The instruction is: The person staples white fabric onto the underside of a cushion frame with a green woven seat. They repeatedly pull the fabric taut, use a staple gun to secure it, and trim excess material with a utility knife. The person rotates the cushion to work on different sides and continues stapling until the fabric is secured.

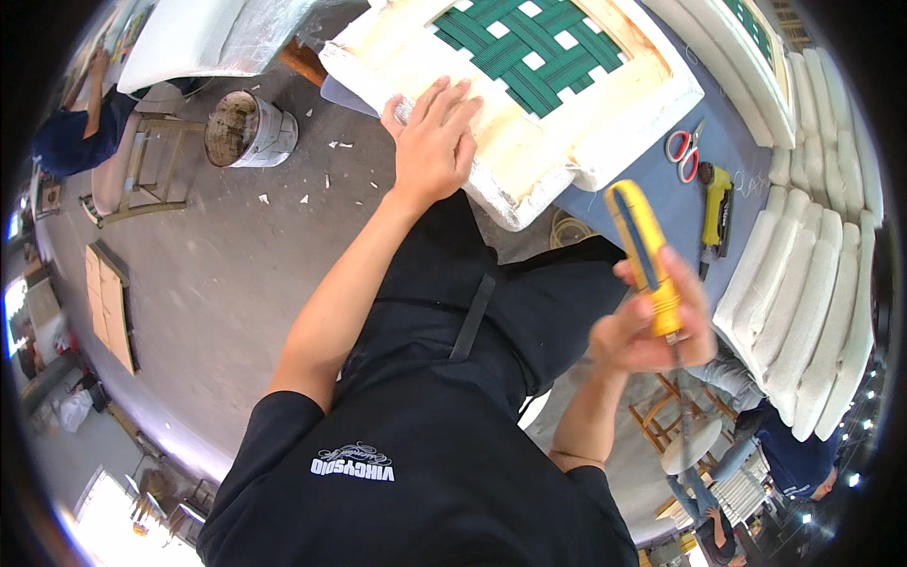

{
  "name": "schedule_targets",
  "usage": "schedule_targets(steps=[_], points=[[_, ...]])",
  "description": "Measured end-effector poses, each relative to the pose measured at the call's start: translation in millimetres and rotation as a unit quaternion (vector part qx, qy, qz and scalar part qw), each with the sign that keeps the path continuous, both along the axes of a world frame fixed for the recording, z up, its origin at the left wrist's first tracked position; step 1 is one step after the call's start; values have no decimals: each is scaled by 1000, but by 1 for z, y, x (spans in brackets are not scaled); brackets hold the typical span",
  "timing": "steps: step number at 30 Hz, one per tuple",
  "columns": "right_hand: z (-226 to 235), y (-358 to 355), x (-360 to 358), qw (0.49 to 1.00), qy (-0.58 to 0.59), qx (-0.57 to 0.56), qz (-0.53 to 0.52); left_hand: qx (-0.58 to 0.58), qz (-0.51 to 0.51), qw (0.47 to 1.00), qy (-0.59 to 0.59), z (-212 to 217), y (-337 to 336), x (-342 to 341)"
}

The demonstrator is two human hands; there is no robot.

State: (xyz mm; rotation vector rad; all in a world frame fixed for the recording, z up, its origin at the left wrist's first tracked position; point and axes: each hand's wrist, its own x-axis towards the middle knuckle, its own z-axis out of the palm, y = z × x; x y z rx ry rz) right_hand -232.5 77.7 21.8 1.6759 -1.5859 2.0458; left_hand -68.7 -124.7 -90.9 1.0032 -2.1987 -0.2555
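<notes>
Pressing down with our left hand (436, 132), fingers spread flat and holding nothing, we steady the near corner of the foam-padded seat frame (529, 113), which lies on the blue surface (680, 203) with its green webbing (529, 52) showing through the middle opening. Our right hand (652, 326) is raised well apart from the frame, closed in a full grip around a yellow-handled utility knife (647, 255); whether a blade is extended we cannot tell, since the lower end is hidden by the fingers. We judge the step in hand to be trimming the foam edge, with the frame braced and the knife not yet at the foam. The next move would call for bringing the knife to the foam's edge just beside the bracing hand, keeping the cutting line clear of the fingers. Elsewhere in the head view: red-handled scissors (684, 151) and a yellow power tool (716, 213) rest on the surface, stacked white cushions (812, 283) stand at the right, a metal bucket (248, 130) sits on the floor, and other people work at the edges.
</notes>
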Motion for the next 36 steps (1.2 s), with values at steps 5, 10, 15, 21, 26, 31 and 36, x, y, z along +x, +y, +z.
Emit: schedule_targets(steps=[5,10,15,21,26,31,36], points=[[-18,-5,10,946,146,288,23,14,7,1000,3,-2,8,-1],[-13,-4,16,983,128,130,21,0,18,999,28,-1,1,-4],[-19,-2,22,993,-50,100,34,0,20,999,25,-6,2,1],[-61,9,10,970,33,241,17,-10,8,999,33,-2,3,-15],[-20,-3,19,986,87,141,13,6,23,1000,10,4,3,-7],[-51,2,7,969,-206,129,32,22,-90,995,-36,17,24,7],[-39,24,-85,914,-281,267,-120,-18,-202,972,-114,24,97,24]])
